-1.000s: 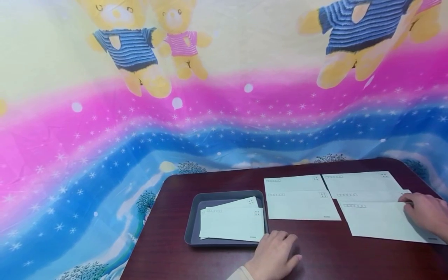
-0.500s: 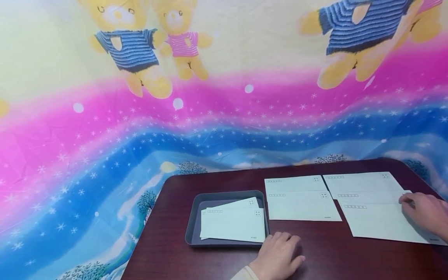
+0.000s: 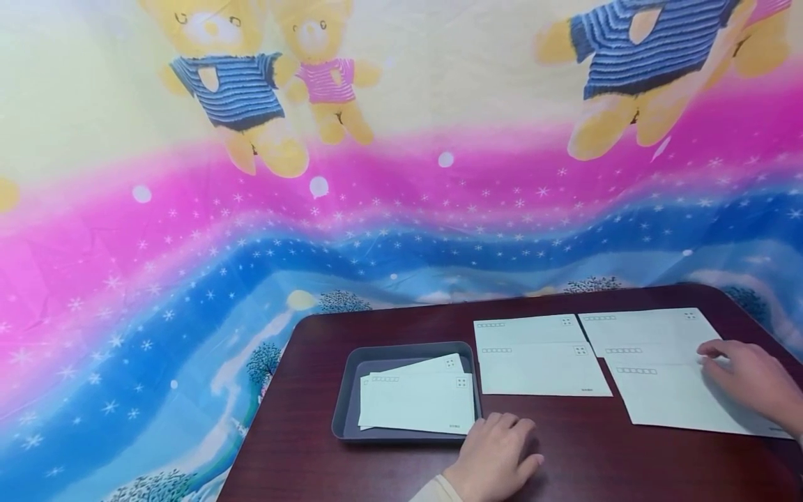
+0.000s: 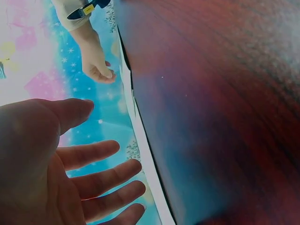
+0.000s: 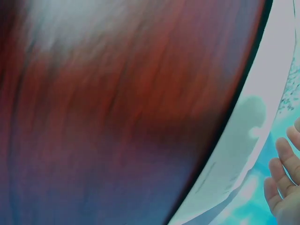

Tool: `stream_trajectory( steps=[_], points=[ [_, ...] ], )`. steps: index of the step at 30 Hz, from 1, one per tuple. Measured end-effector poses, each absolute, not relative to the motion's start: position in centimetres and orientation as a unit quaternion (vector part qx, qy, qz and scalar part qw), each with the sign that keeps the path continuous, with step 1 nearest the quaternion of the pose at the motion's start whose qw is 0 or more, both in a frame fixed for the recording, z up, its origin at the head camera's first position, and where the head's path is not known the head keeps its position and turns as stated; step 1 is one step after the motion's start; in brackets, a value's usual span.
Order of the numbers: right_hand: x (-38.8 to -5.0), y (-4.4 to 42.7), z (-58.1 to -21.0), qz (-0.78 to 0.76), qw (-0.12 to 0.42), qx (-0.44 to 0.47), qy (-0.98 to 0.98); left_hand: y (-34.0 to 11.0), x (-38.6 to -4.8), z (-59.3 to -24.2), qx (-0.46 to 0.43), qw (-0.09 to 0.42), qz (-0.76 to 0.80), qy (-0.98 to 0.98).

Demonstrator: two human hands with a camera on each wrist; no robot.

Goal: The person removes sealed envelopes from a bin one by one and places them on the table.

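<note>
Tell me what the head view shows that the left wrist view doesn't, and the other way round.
Only the head view: the gray tray with envelopes in it, not recognizable from the wrist, and the small boxes printed on the envelopes.

Only the left wrist view: the right sleeve with a dark band and yellow label, and the palm side of the left hand.

Both: the left hand, the right hand, the dark red table and the snowflake-patterned backdrop.
</note>
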State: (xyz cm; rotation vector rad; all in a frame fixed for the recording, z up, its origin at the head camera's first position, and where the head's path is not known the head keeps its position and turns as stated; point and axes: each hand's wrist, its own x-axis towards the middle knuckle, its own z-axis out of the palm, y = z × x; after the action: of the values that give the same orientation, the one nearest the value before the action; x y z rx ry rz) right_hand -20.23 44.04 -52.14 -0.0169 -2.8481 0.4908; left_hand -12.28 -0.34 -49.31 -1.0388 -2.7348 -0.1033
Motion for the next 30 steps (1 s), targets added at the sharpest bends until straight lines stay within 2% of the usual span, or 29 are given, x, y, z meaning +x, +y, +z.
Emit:
stream_trajectory(
  steps=[15, 22, 27, 30],
  points=[
    [-19.7, 39.5, -50.8, 0.183, 0.126, 0.065, -0.973, -1.0, -12.5, -48.7, -0.353, 0.126, -0.052, -0.926],
    [-19.1, 37.6, -50.1, 0.192, 0.152, 0.106, -0.964, -1.4, -12.6, -48.1, -0.35, 0.151, -0.064, -0.922],
    [-18.8, 36.4, -49.9, 0.199, 0.133, 0.113, -0.964, -1.8, -12.8, -47.8, -0.345, 0.168, -0.072, -0.921],
    [-18.6, 35.7, -49.7, 0.195, 0.139, 0.118, -0.964, -2.0, -13.0, -47.7, -0.34, 0.17, -0.079, -0.922]
  ],
)
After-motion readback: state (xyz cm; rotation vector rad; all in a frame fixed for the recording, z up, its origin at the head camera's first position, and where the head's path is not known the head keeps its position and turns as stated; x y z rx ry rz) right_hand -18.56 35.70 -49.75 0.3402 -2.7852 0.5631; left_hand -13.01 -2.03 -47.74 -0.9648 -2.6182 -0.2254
